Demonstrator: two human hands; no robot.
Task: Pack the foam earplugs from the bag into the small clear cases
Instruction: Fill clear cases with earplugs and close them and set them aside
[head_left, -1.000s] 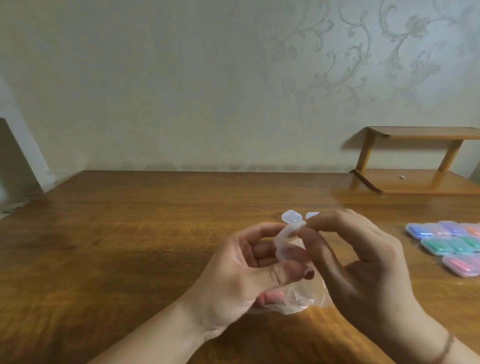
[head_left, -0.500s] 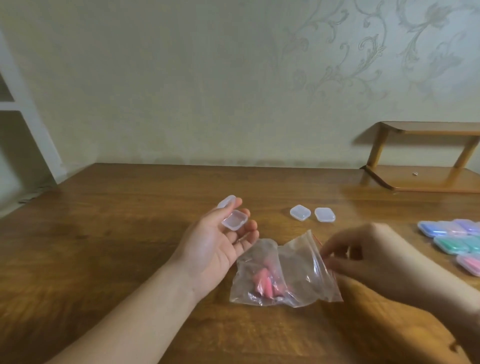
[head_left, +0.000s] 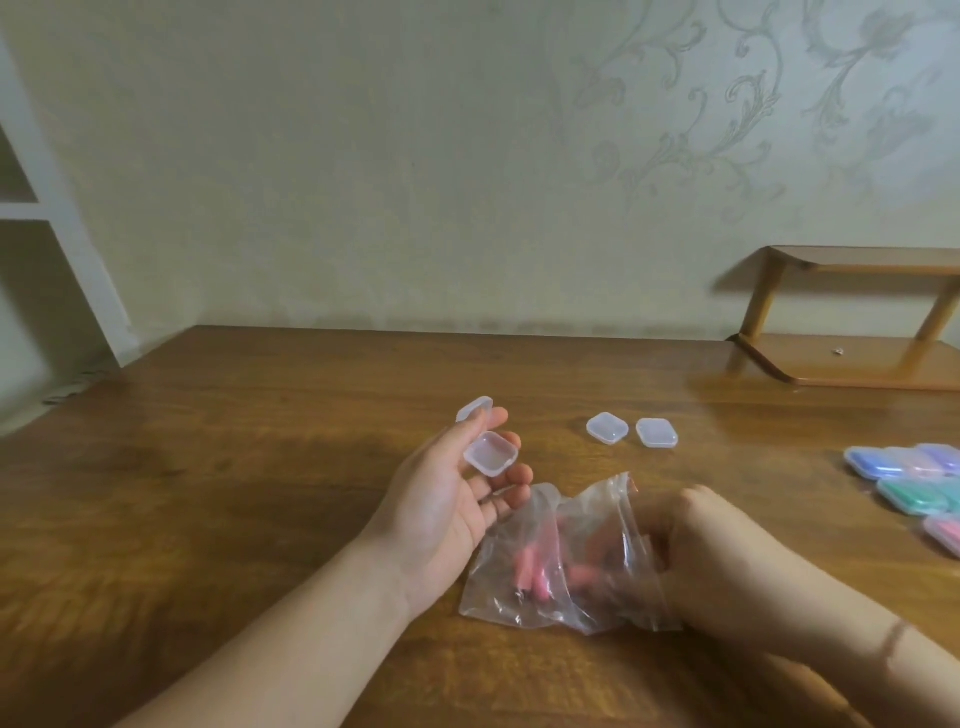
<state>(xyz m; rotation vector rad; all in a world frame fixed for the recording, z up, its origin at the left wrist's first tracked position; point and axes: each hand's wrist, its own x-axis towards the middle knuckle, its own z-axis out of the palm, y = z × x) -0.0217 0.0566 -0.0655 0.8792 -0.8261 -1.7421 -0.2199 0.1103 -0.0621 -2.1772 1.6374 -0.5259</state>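
Earplugs (head_left: 530, 569) lie in the bag (head_left: 545, 597) on the table (head_left: 260, 493), before two closed cases (head_left: 631, 430).

A wooden table (head_left: 260, 493) bears bag (head_left: 524, 597), two clear cases (head_left: 631, 431), filled cases (head_left: 914, 480).
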